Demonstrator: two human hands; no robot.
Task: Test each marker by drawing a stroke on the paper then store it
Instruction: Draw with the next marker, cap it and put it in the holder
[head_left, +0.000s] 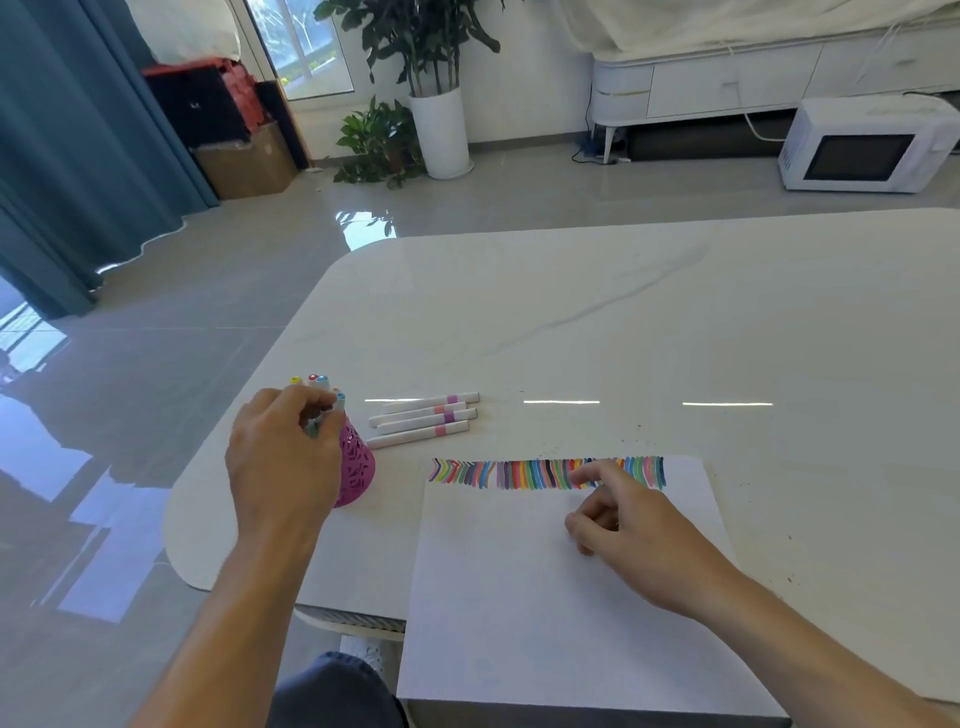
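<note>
While our left hand (283, 457) curls over the mouth of the pink openwork pen holder (356, 470) near the table's left edge, its fingers are pressed around a marker (318, 423) standing among the stored markers (317, 383), whose coloured caps poke up past our knuckles. Just beside the holder, toward the table's middle, four white markers (423, 418) with pink and purple bands lie side by side on the white marble table (623, 312). At the near edge sits the paper (519, 597), its far edge lined with a row of short strokes (519, 474) in many colours. Our right hand (631, 525) rests on the paper, empty, forefinger stretched to the strokes and the other fingers loosely curled.
</note>
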